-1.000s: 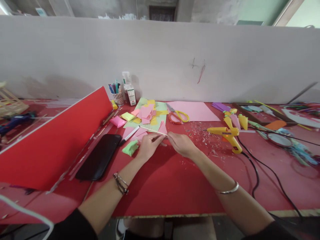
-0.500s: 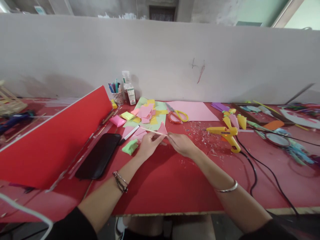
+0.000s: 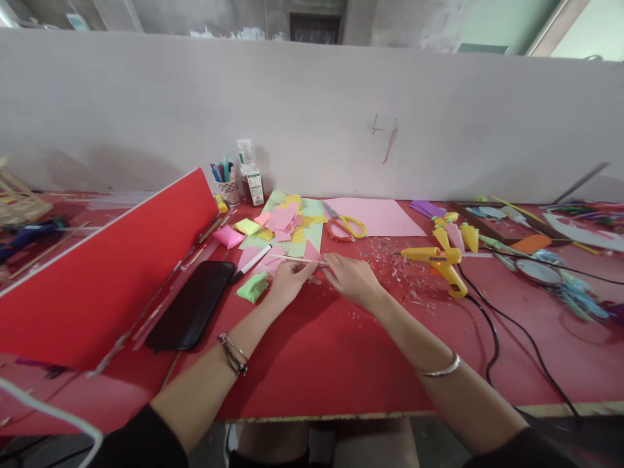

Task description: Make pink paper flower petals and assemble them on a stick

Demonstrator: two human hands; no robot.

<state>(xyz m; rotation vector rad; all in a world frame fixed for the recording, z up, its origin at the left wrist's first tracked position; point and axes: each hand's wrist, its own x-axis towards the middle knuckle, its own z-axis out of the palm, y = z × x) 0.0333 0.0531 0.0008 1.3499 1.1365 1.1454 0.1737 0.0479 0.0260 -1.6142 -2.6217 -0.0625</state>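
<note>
My left hand (image 3: pixel 288 283) is closed with its fingertips on a thin pale stick (image 3: pixel 283 259), which lies nearly level and points left. Against it stands a small pink paper piece (image 3: pixel 312 249) with a pointed top. My right hand (image 3: pixel 351 278) is closed at the stick's right end, where its fingers cover the stick and the lower part of the paper. Beyond my left hand lie a white marker (image 3: pixel 254 259) with a black cap and a light green packet (image 3: pixel 253 286). Yellow-and-orange-handled scissors (image 3: pixel 351 227) rest behind my hands.
A yellow glue gun (image 3: pixel 441 261) with a black cord lies to the right, near yellow and pink paper cones (image 3: pixel 455 234). At left are a black phone (image 3: pixel 192 304) and a slanted red board (image 3: pixel 112 273). Behind stand a pen cup (image 3: pixel 228 190) and a bottle (image 3: pixel 252 182).
The pink paper has shifted slightly left and sits lower behind the stick. My right hand has moved a little left and turned, its fingers now bent over the stick's end.
</note>
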